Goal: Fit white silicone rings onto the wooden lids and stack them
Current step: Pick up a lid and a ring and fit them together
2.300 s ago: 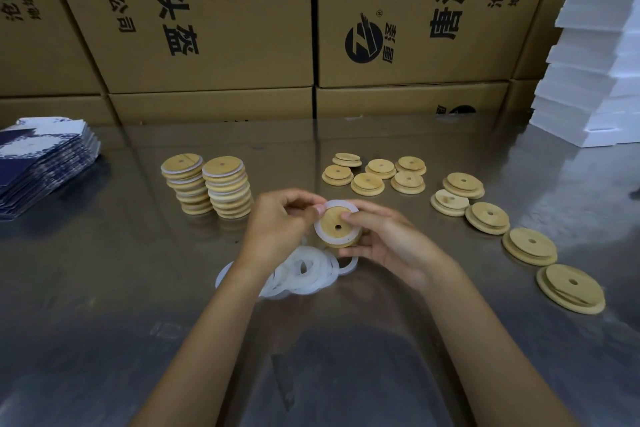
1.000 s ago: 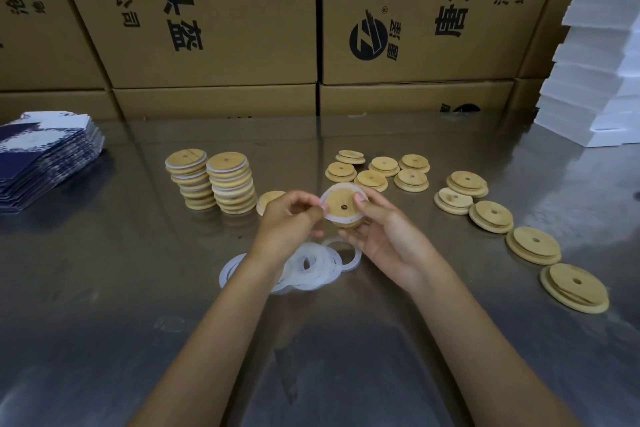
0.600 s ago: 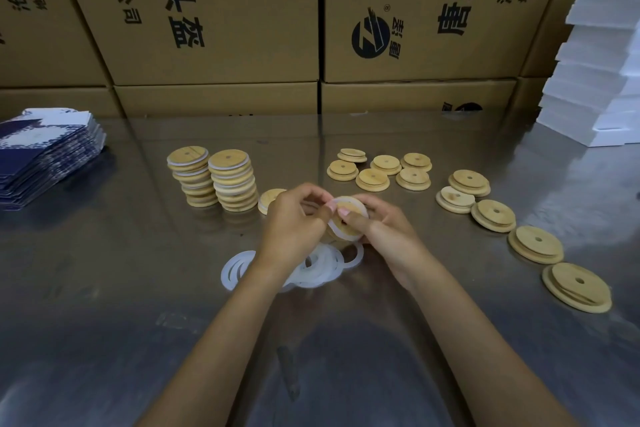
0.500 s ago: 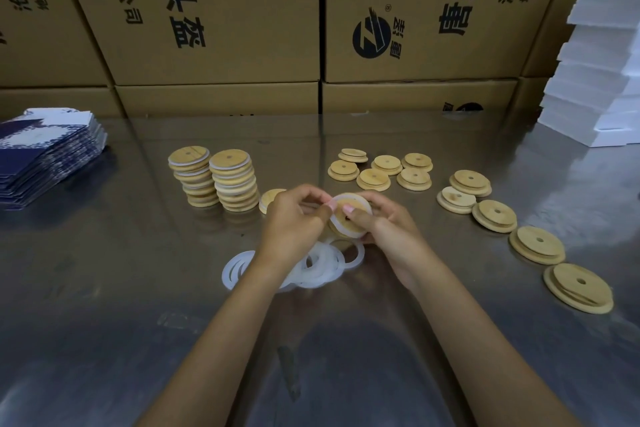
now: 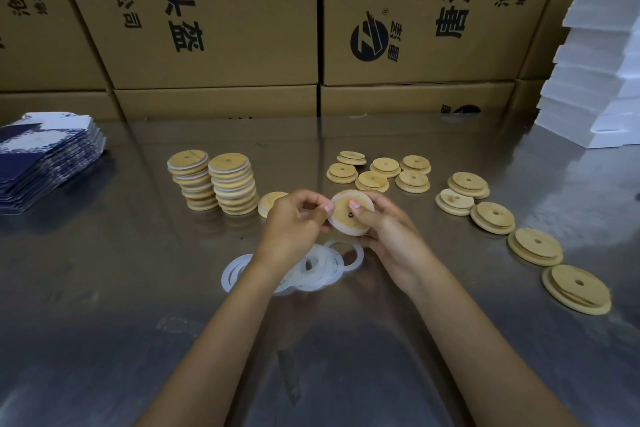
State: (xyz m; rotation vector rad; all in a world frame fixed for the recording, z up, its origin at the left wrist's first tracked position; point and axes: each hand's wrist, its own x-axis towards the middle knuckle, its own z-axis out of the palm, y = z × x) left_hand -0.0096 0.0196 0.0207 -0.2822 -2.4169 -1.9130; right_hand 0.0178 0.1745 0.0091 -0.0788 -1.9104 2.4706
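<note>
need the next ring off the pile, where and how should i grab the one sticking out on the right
Pinch the outer right arc of the ring. It lies flat on the table, clear of the overlapping pile, with its hole open. Come from above right, one finger through the hole, thumb outside, probably with the right hand.

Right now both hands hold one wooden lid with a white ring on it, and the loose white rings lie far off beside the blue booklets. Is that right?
Not quite. In the head view the loose white rings lie just beneath the hands, left hand, right hand, not beside the blue booklets. Both do hold one ringed wooden lid.
</note>
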